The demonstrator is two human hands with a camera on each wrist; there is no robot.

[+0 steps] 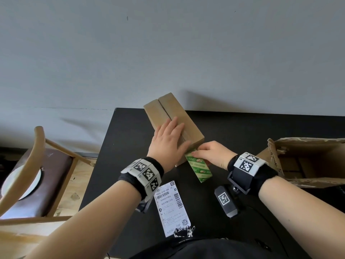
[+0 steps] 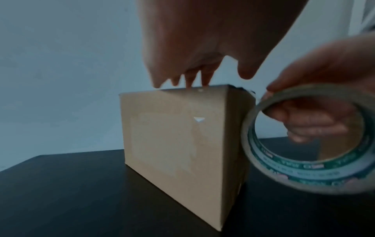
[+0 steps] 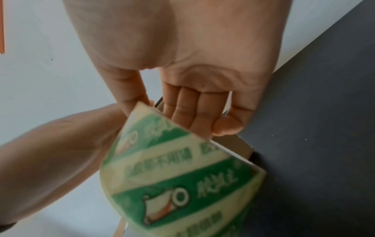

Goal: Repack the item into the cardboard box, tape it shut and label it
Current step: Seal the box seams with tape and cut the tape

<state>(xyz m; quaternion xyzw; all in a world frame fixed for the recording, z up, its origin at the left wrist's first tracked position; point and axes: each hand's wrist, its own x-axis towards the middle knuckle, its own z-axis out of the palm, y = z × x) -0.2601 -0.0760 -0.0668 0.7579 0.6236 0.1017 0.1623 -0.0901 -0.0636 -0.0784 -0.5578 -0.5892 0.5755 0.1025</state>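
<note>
A closed brown cardboard box (image 1: 168,109) (image 2: 178,141) stands on the black table (image 1: 130,146), its two top flaps meeting in a seam. My left hand (image 1: 168,139) (image 2: 188,80) lies flat on the box top with straight fingers pressing the flaps down. My right hand (image 1: 211,152) (image 3: 194,115) grips a green-and-white tape roll (image 1: 198,168) (image 2: 308,141) (image 3: 182,184) at the box's near end, fingers through the core and thumb on the outside. A white shipping label (image 1: 170,206) lies on the table near my body.
A torn open cardboard box (image 1: 308,161) sits at the table's right. A wooden chair (image 1: 39,165) with a brown seat and a white plate stands left of the table. A small black device with a marker (image 1: 225,200) lies near the label.
</note>
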